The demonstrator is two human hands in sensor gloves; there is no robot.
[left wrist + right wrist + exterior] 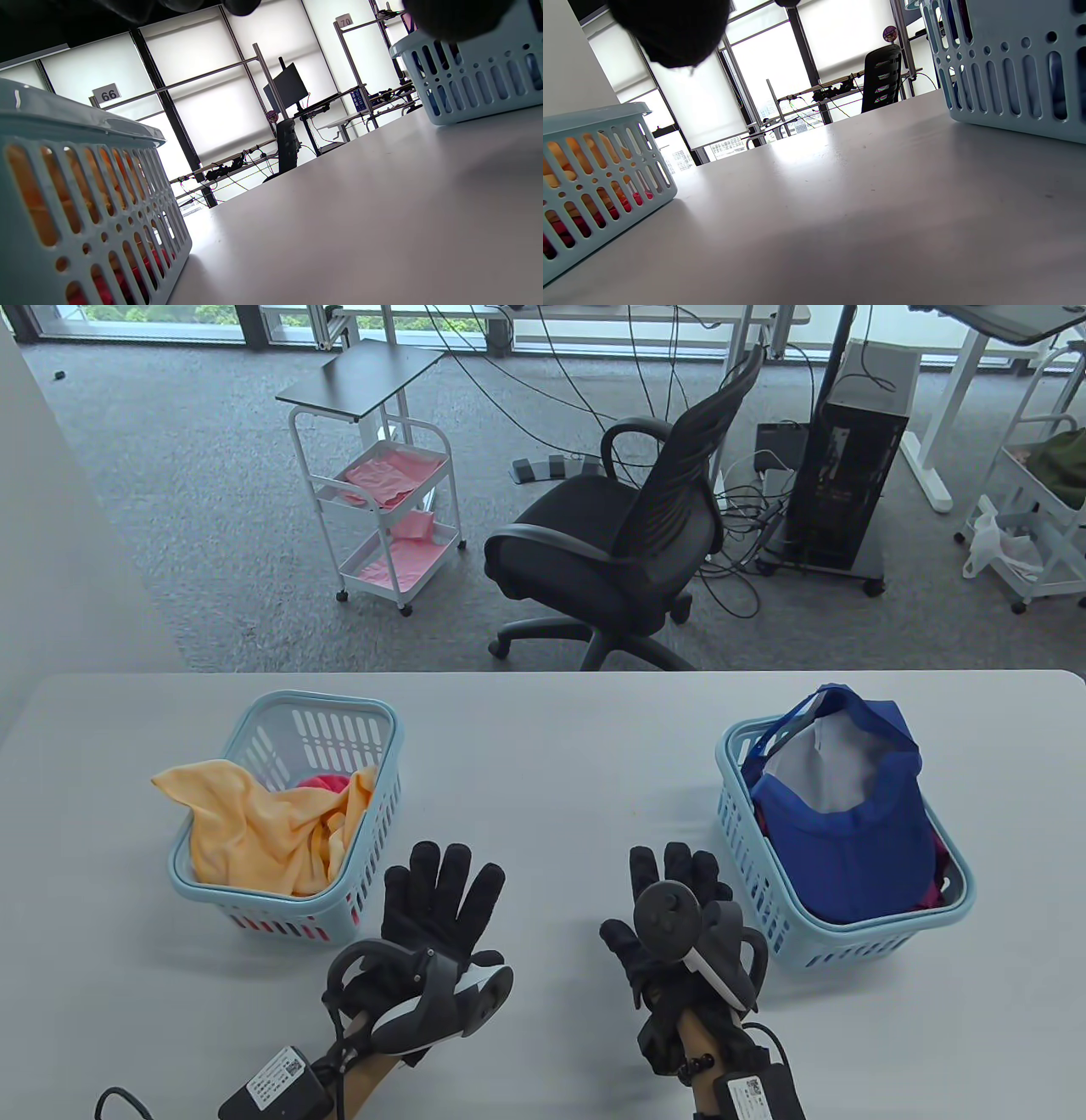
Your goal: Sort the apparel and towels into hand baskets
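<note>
Two light blue hand baskets stand on the grey table. The left basket holds an orange towel that drapes over its left rim, with a red cloth under it. The right basket holds a blue cap on top of red fabric. My left hand rests flat on the table, fingers spread, just right of the left basket, and holds nothing. My right hand rests flat, open and empty, just left of the right basket. Both baskets show in the wrist views, the left basket and the right basket.
The table's far edge runs behind the baskets. Beyond it stand a black office chair, a white trolley with pink cloths and a computer tower. Bare table surface lies between the baskets.
</note>
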